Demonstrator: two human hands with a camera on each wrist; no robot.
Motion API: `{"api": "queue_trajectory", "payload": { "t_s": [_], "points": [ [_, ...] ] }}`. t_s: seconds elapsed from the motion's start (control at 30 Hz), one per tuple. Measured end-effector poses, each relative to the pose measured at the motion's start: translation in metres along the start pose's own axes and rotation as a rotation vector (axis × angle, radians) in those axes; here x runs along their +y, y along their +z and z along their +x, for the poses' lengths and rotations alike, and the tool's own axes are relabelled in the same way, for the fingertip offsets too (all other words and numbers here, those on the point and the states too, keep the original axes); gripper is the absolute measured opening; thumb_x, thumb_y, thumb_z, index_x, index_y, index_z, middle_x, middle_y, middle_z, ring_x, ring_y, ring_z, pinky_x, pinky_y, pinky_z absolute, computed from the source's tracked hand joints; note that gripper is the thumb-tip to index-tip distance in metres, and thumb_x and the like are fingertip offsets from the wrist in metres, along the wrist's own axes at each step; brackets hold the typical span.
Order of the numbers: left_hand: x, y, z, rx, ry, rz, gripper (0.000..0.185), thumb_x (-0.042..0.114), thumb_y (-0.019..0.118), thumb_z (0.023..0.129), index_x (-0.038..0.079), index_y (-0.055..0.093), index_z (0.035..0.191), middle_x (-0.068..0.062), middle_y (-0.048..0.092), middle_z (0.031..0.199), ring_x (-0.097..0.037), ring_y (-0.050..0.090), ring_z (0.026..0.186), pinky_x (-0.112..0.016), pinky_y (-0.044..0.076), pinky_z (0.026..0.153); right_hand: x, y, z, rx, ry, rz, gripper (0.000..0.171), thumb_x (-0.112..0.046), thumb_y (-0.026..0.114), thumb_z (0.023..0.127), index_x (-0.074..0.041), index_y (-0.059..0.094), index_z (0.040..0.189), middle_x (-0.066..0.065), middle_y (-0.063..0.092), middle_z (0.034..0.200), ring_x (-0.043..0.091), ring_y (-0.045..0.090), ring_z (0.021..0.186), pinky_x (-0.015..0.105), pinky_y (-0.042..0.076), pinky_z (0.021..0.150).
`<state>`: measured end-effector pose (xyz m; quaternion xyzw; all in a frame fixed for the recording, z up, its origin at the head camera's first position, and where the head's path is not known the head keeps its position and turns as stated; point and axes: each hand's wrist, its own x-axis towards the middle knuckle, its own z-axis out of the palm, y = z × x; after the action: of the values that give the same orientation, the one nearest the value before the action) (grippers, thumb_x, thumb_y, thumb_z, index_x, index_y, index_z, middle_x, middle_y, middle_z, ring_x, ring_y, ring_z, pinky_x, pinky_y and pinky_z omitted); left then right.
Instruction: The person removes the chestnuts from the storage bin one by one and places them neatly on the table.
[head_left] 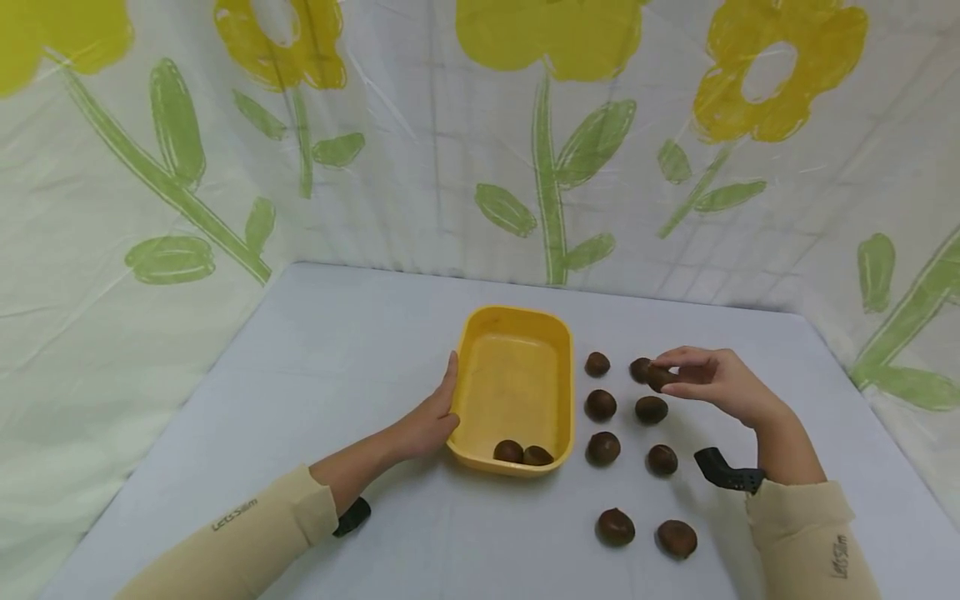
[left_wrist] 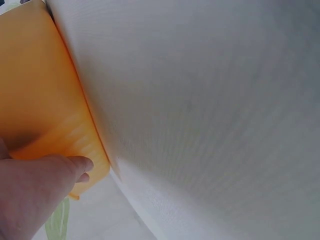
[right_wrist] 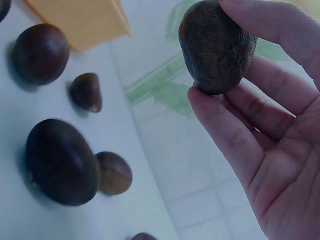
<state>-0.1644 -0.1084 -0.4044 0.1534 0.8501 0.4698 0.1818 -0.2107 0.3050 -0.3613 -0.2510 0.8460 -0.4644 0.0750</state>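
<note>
Head view: left hand (head_left: 431, 421) lies flat vs. the left outer wall of the yellow tub (head_left: 480, 350), fingers straight, pressing on it, not curled round. Forearm comes in from lower left, beige sleeve (head_left: 247, 542), dark strap at the wrist. Right hand (head_left: 712, 383) hovers above the table (head_left: 337, 350) to the right of the tub, wrist bent, fingertips pinching one chestnut (head_left: 660, 377) clear of the surface. Held nut is dark brown, roundish, w/ most of it covered by fingers. Two chestnuts sit in the tub's near end (head_left: 523, 453). Loose chestnuts (head_left: 602, 405) lie in two rough columns between tub and right arm; one just behind the held nut is half hidden. Flower-print sheet (head_left: 555, 167) backs the table.

Left wrist view: only thumb tip and part of the hand (left_wrist: 35, 192) show, pressed to the tub's orange-looking wall (left_wrist: 45, 100). Rest of the fingers are cut off; tub's inside not visible. White table surface (left_wrist: 210, 110) fills the rest, blurry.

Right wrist view: right hand (right_wrist: 270, 125) holds the chestnut (right_wrist: 216, 47) btw. thumb and fingertips, other fingers loosely curved under. Shell looks matte, rough, brown, pointed at the lower end. Thumb cut off at frame top. Below: four loose chestnuts (right_wrist: 60, 162), tub corner (right_wrist: 85, 20), one more nut clipped at the bottom edge.
</note>
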Motion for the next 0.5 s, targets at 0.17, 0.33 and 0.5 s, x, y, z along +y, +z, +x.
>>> {"api": "queue_trajectory", "payload": {
  "t_s": [0.17,0.33,0.5],
  "points": [
    [-0.001,0.000,0.001,0.001,0.002,-0.003,0.085,-0.002,0.035,0.085,0.014,-0.021,0.146,-0.004,-0.013,0.157,-0.018,-0.004,0.145,-0.043,0.005,0.116,0.011,0.002,-0.009,0.024,0.045,0.005,0.035,-0.006,0.066,0.083,0.005,0.060,0.115,-0.020,0.059,0.109,-0.002,0.062,0.097,0.017,0.052,0.077],
    [-0.002,0.001,0.002,0.002,-0.002,0.009,0.084,-0.002,0.035,0.086,0.015,-0.022,0.146,-0.003,-0.014,0.157,-0.017,-0.005,0.145,-0.043,0.005,0.116,0.020,0.001,-0.019,0.069,0.080,-0.059,0.033,-0.011,0.067,0.083,-0.001,0.063,0.115,-0.023,0.058,0.108,-0.008,0.057,0.098,0.014,0.050,0.077],
    [-0.004,0.001,0.003,0.002,-0.007,0.010,0.084,-0.002,0.034,0.087,0.015,-0.022,0.146,-0.002,-0.014,0.157,-0.017,-0.004,0.145,-0.044,0.005,0.116,0.028,-0.001,-0.029,0.102,0.083,-0.055,0.031,-0.010,0.066,0.083,-0.009,0.066,0.114,-0.016,0.061,0.113,-0.013,0.052,0.102,0.011,0.048,0.079]
  ]
}}
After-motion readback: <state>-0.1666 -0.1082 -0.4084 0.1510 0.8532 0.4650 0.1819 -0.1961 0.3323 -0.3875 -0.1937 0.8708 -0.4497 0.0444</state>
